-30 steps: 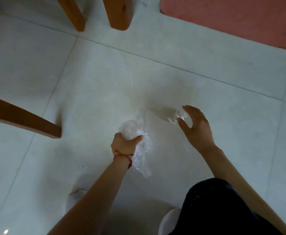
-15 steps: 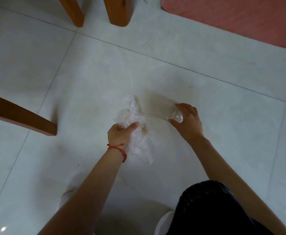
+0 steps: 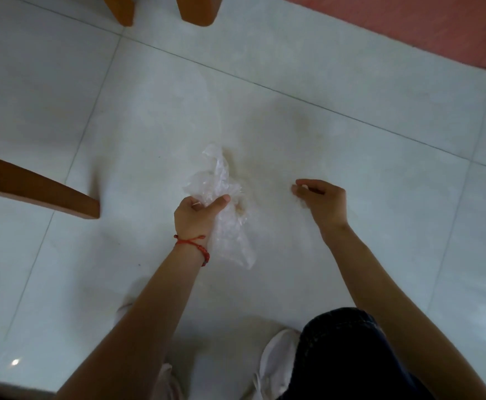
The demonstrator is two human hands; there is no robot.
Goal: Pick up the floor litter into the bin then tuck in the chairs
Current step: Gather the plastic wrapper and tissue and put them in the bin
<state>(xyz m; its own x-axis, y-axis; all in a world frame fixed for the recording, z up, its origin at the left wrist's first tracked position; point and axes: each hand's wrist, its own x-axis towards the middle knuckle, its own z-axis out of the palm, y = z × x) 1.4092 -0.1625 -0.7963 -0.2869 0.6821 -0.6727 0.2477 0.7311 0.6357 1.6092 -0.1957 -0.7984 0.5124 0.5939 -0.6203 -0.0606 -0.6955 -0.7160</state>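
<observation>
**Thin plastic in both hands, no bin in sight**

The pale tiled floor (image 3: 351,174) fills my view, with wooden chair legs (image 3: 37,192) at my left and at the top edge, and a pink rug (image 3: 409,27) in the far corner. I see no bin anywhere, so I will have to look for it.

My left hand (image 3: 195,217) is closed around a crumpled clear plastic bag (image 3: 221,186), gripped about its middle. One bunched end sticks up past my thumb and a loose tail hangs below my wrist toward the floor. I judge it nearly weightless, soft and slippery; it has no firm shape, so pinching one edge would let the rest trail. A full fist around the gathered middle is the better hold, and I would ball the tail in too.

My right hand (image 3: 322,203) is curled nearly closed, well apart from the bag. A small pale scrap (image 3: 303,186) shows at the fingertips, but it is too small for me to say what it is or how firmly I have it. Something that light could slip free, so I would keep the fingers tight.
</observation>
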